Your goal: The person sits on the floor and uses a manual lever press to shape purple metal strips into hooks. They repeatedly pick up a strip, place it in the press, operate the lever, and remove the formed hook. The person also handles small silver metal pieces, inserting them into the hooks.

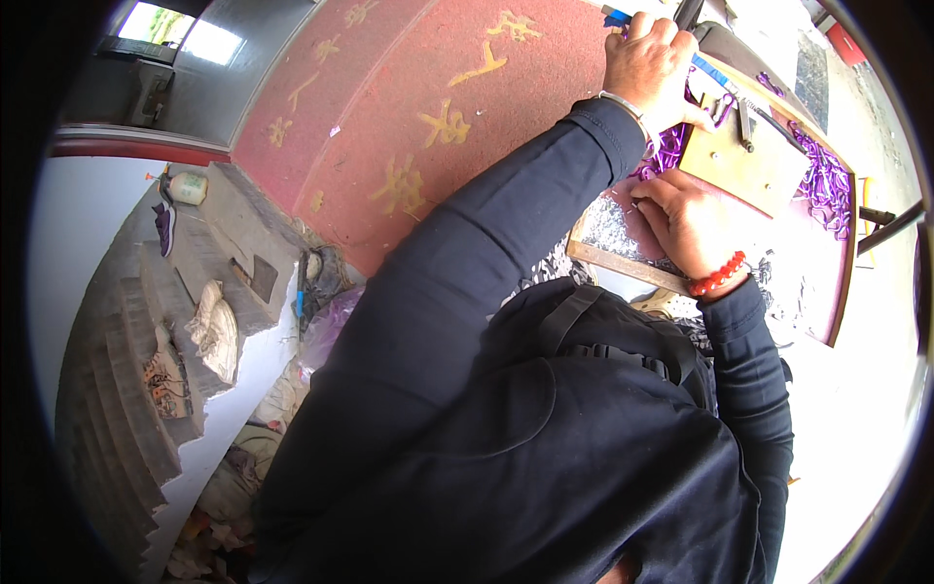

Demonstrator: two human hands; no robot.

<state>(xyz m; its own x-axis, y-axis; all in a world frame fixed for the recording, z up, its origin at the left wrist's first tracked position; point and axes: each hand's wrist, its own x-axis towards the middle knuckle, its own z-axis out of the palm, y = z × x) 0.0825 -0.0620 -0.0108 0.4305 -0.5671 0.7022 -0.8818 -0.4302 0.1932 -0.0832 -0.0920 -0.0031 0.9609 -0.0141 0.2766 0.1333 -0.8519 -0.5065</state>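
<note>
My left hand (649,69), with a silver bangle at the wrist, is closed around a bar with blue parts (709,71) that runs on towards a spring (751,102). Its thumb reaches down beside a purple carabiner (724,109) at a metal fixture on a yellowish board (737,157). Below it, my right hand (689,223), wearing a red bead bracelet, pinches a small dark piece (637,202); its exact kind is too small to tell. Many tiny silvery metal pieces (609,223) lie beside those fingers. Purple carabiners (665,150) are heaped near my left wrist.
A wood-edged worktable (627,269) holds more purple carabiners (824,179) at its right side. Beyond my left arm is a red floor (365,131) with yellow characters. Concrete steps (131,379) at left bear shoes (166,372) and a pump bottle (188,187). Overexposure washes out the right side.
</note>
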